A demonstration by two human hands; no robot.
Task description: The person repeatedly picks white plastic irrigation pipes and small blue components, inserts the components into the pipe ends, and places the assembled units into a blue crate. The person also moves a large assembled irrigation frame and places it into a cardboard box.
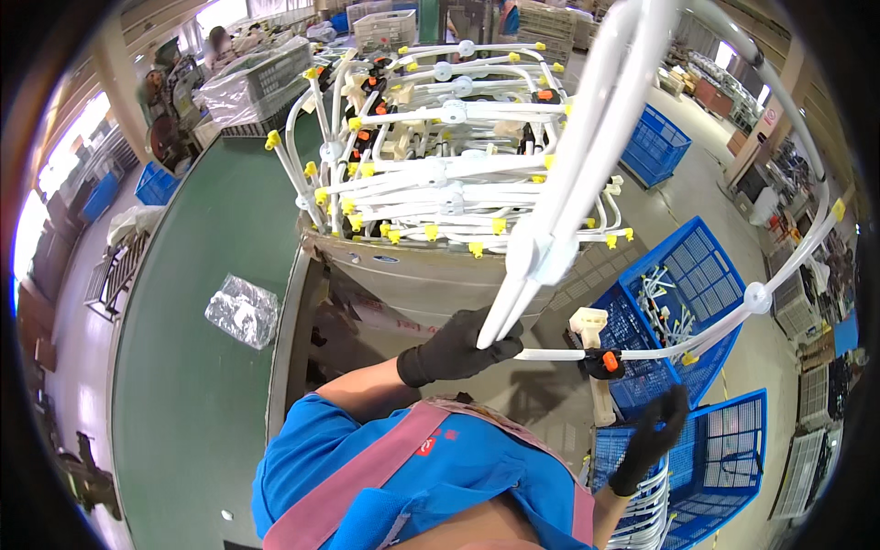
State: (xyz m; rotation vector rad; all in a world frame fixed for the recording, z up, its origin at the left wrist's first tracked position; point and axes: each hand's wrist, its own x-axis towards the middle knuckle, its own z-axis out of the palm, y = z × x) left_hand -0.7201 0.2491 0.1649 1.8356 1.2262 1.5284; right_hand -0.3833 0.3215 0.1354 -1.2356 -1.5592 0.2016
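My left hand (458,346), in a black glove, is closed round the lower end of a large white tube frame (587,147). The frame rises close in front of me and loops over to the right. Pale round joints (541,258) link its tubes, and a black clip with an orange button (605,364) sits on its lower bar. A cream plastic piece (588,321) shows beside that clip. My right hand (649,442), also black-gloved, is apart from the frame, below its lower bar. Its fingers are spread and slightly curled, with nothing visible in them.
Ahead, several similar white tube frames (440,174) with yellow end caps are piled on a large carton (422,275). A green table (183,367) at left carries a clear plastic bag (243,312). Blue crates (697,266) holding small white parts and tubes stand at right.
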